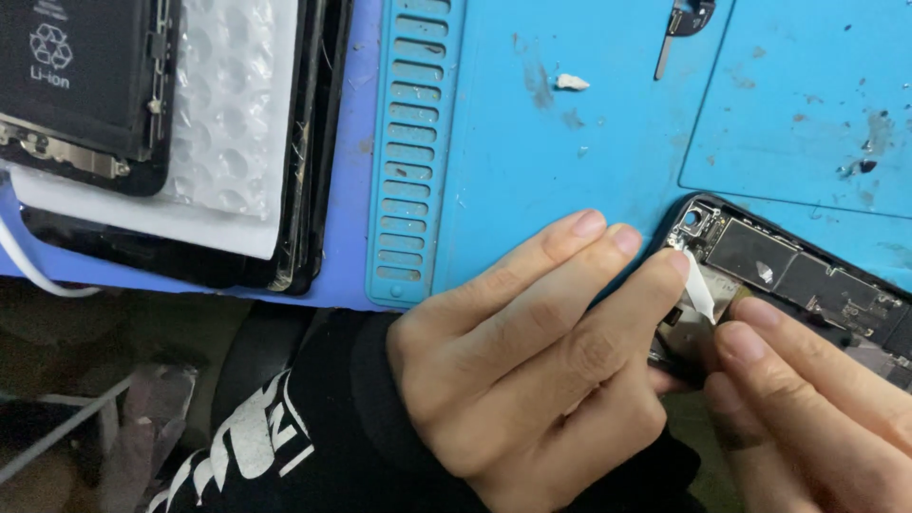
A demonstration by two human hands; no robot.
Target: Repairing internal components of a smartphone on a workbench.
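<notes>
An opened black phone (807, 275) lies on the blue work mat (570, 161) at the right, its circuit board and camera corner exposed. My left hand (541, 351) rests over the phone's near corner, fingers together, steadying its lower edge. My right hand (807, 399) comes in from the lower right and pinches a small white strip (698, 290) that stands up from the phone near the camera. The phone's lower part is hidden under both hands.
A stack of black phone parts (313, 142) with a battery (81, 76) and bubble wrap (237, 104) sits at the top left. A white scrap (571, 83) and a dark tool (679, 33) lie on the mat. A white cable (28, 266) runs at the left edge.
</notes>
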